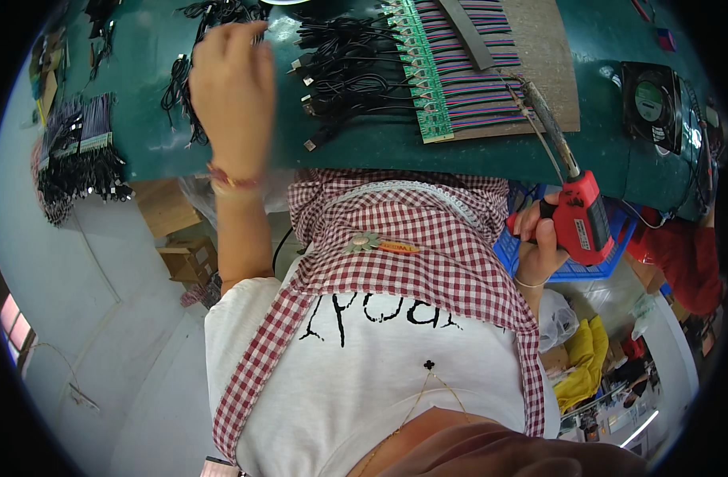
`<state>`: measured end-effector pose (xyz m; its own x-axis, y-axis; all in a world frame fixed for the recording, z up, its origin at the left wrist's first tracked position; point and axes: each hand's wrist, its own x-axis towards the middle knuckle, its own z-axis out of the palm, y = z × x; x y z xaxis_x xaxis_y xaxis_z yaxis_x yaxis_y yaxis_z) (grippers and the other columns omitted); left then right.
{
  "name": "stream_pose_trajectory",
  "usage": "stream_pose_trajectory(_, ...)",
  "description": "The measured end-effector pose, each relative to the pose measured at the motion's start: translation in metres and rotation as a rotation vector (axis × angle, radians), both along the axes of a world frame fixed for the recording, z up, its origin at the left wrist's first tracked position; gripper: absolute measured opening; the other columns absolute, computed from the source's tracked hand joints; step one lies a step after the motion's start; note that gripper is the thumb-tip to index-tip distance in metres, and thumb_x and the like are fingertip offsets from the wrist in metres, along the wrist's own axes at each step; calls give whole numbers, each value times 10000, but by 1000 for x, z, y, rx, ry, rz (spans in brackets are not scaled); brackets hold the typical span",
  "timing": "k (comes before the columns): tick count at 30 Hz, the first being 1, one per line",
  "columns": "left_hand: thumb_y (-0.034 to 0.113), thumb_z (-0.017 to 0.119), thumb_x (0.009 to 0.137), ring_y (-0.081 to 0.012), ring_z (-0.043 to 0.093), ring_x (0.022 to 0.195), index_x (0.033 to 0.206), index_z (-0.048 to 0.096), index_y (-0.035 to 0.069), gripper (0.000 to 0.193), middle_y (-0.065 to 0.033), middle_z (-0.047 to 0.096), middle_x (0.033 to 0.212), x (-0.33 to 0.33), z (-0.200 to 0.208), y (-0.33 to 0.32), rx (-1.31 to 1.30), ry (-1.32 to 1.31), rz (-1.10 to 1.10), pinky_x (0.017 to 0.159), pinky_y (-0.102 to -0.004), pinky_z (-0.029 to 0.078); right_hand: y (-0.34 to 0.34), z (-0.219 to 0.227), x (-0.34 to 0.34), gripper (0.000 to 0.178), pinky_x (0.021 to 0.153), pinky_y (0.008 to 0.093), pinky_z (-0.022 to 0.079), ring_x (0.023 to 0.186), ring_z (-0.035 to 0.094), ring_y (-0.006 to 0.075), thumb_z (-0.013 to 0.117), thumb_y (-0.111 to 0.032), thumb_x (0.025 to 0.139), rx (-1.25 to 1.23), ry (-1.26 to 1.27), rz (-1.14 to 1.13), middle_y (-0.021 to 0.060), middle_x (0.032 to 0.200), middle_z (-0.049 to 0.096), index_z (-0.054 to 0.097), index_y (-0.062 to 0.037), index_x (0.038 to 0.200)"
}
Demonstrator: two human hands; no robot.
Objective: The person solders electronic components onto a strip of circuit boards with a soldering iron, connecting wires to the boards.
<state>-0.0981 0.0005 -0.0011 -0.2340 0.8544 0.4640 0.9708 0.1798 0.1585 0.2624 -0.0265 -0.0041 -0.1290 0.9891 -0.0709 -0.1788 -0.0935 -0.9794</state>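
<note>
My right hand is wrapped round the handle of a red soldering gun. Its long metal barrel and thin feed tube point up and left, the tip above striped wires. Those wires run from a strip of green circuit boards on a brown board. Black cables with metal plugs extend left from the strip. My left hand, slightly blurred, is over the far left of the table, close to loose black cables. Its fingers are bent, with the thumb apart, and nothing shows in them.
A dark flat bar lies across the striped wires. To the right stands a black square fan. A bundle of wired pieces hangs at the table's left edge. Below the table are a blue basket and cardboard boxes. A person's red sleeve is at right.
</note>
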Motion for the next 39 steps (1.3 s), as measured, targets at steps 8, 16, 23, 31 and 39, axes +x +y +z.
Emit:
stream_pose_trajectory(8, 164, 685, 712, -282, 516, 914, 817, 601, 62, 169, -75, 555, 1011, -40, -20, -11, -240, 14, 123, 732, -369, 440, 6, 2, -7, 334, 466, 241, 362, 481, 383, 94, 561, -191, 842, 16, -17, -24, 50, 629, 455, 432, 8, 1076)
stream_pose_trajectory(16, 222, 562, 879, -194, 547, 819, 971, 527, 34, 213, -91, 578, 965, -21, -3, -19, 219, -920, -140, 741, -322, 425, 15, 4, -13, 323, 477, 238, 361, 488, 369, 87, 539, -172, 847, 63, -11, 7, 50, 646, 454, 430, 5, 1095)
stream_pose_trajectory(23, 192, 392, 951, -160, 432, 801, 1060, 441, 10, 218, -50, 403, 809, 9, 14, -5, 629, -2142, -699, 887, -334, 363, 27, 12, -38, 329, 538, 250, 421, 556, 461, 111, 524, -89, 847, 37, 228, 96, 79, 723, 507, 421, 20, 1140)
stream_pose_trajectory(31, 105, 390, 922, -199, 452, 901, 1007, 455, 40, 125, -78, 441, 919, 69, 7, -6, 847, -2357, -673, 1059, -417, 275, 39, 32, -111, 371, 819, 323, 489, 882, 587, 195, 602, 3, 789, 61, -139, 237, 124, 987, 552, 456, 42, 1128)
stream_pose_trajectory(39, 128, 446, 896, -237, 478, 970, 1134, 413, 39, 256, -109, 472, 1049, 85, 5, -19, 625, -1918, -394, 964, -401, 333, 42, 32, -118, 320, 671, 258, 486, 741, 599, 132, 616, 40, 773, 176, -354, 162, 85, 840, 617, 500, 47, 1072)
